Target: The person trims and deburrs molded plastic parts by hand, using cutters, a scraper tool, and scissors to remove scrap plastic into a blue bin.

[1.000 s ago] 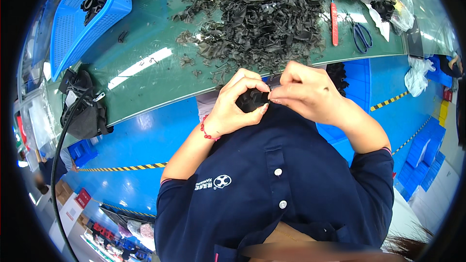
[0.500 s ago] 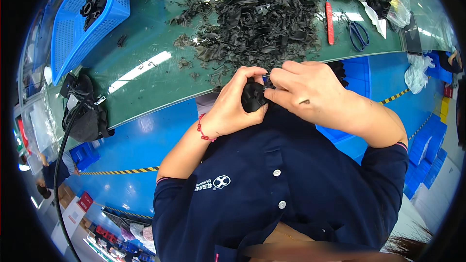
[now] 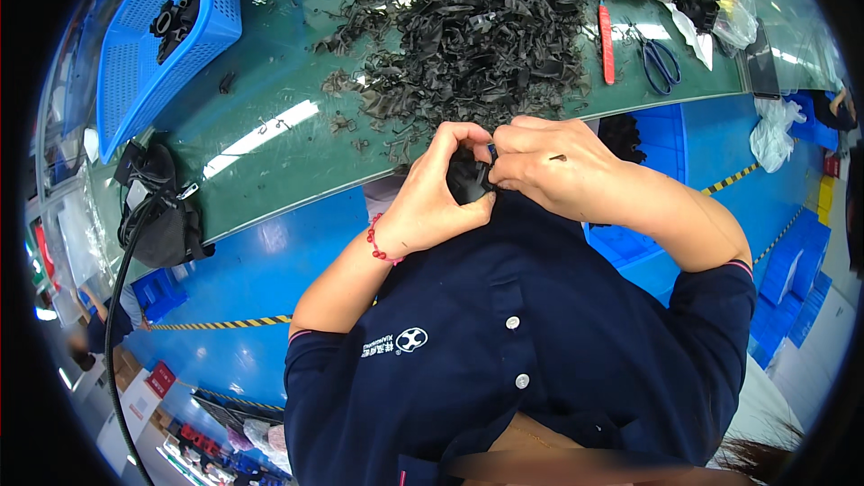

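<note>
left hand [image 3: 432,202] curled, right hand [image 3: 549,166] pinching black part [image 3: 468,178]

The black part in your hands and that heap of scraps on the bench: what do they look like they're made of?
Black part, pinched between left hand and right hand: probably moulded plastic or rubber, matte, mostly hidden. Heap of scraps: thin curled black strips, dull, likely trimmings of similar material. Bench: smooth green surface, glossy enough to reflect the lights.

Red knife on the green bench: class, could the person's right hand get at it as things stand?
Probably not yet: the right hand is pinching a small black part with the left hand. Otherwise the red knife lies uncovered.
</note>
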A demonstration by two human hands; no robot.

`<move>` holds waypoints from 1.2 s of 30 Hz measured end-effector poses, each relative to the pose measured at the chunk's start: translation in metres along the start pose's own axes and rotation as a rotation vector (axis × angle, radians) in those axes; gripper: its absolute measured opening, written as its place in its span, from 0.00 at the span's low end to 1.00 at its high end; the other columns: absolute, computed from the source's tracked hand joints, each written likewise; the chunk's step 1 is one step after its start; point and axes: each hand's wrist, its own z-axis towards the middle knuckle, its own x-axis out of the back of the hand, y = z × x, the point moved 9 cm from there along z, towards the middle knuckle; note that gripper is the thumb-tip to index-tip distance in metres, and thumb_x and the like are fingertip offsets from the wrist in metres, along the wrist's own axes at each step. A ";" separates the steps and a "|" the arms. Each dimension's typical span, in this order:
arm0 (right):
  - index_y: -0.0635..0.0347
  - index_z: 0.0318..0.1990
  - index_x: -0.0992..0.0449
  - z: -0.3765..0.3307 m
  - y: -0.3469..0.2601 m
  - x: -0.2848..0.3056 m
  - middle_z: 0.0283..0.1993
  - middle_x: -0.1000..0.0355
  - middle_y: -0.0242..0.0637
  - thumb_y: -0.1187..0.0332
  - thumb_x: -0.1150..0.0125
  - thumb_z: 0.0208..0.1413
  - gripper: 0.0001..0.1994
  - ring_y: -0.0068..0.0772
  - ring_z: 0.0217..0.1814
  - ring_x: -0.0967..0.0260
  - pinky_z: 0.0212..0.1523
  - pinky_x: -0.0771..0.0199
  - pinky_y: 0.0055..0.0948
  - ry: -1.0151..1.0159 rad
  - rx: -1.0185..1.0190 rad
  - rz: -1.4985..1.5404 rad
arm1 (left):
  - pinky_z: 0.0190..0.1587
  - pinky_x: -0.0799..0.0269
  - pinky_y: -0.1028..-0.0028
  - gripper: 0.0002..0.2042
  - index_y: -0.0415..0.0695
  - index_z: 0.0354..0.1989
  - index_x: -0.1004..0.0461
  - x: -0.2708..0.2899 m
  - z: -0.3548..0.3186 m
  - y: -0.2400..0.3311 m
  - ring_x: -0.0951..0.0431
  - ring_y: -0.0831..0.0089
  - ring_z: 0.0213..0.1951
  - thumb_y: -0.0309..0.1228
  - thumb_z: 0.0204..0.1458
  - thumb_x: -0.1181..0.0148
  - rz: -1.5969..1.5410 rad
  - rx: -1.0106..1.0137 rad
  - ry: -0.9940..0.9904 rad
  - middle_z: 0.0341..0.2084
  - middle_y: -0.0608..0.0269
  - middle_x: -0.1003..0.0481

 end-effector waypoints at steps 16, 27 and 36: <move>0.61 0.32 0.24 -0.014 -0.001 0.035 0.22 0.40 0.32 0.81 0.39 0.39 0.10 0.28 0.22 0.40 0.21 0.40 0.25 0.354 -0.121 0.012 | 0.47 0.37 0.76 0.25 0.43 0.47 0.41 0.009 -0.006 -0.017 0.34 0.76 0.42 0.23 0.38 0.39 -0.189 -0.030 0.148 0.38 0.63 0.36; 0.67 0.36 0.23 -0.046 0.054 -0.017 0.29 0.36 0.25 0.72 0.42 0.53 0.07 0.14 0.27 0.44 0.27 0.45 0.15 0.224 -0.858 1.039 | 0.51 0.41 0.76 0.25 0.41 0.48 0.42 0.004 -0.008 -0.025 0.36 0.76 0.44 0.22 0.38 0.40 -0.388 0.026 0.105 0.39 0.63 0.37; 0.62 0.42 0.24 -0.052 0.055 -0.036 0.25 0.33 0.22 0.67 0.45 0.55 0.10 0.09 0.23 0.46 0.25 0.45 0.13 0.172 -0.919 1.300 | 0.50 0.41 0.77 0.23 0.41 0.46 0.40 0.006 -0.009 -0.028 0.36 0.77 0.43 0.23 0.39 0.41 -0.388 0.163 0.106 0.39 0.64 0.37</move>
